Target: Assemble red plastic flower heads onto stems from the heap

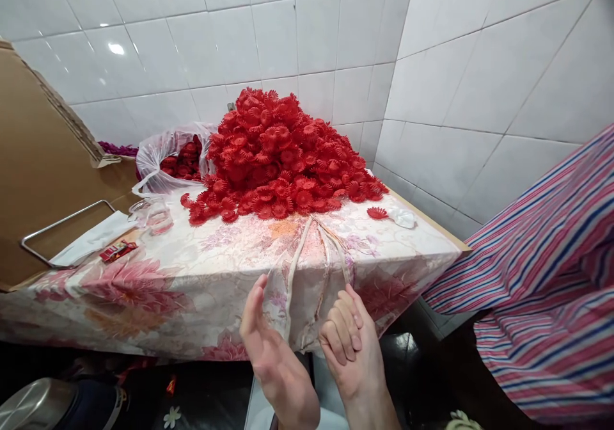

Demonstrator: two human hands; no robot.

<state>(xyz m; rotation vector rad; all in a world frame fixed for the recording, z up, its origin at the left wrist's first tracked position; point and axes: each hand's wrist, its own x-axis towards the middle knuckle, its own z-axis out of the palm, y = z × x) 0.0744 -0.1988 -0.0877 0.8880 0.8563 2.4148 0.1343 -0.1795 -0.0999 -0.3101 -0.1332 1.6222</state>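
My left hand [275,353] is raised in front of the table's near edge, its fingers stretched upward and seen edge-on, with nothing visible in it. To its right, my right hand [352,347] is closed, the fingers curled in toward the palm; whatever it holds, if anything, is hidden. Pale narrow strips [296,267] hang over the table edge around and behind both hands; whether the right hand touches one I cannot tell. Beyond them rises a big heap of red, fringed flower pieces [288,155] on the floral tablecloth [230,251].
A clear plastic bag [148,155] of darker red pieces stands left of the heap. One loose red piece [377,213] lies near a crumpled white scrap [403,217]. At left are a cardboard box [48,129], a metal frame [67,222] and a red wrapper [118,251]. Striped fabric [542,257] hangs at right.
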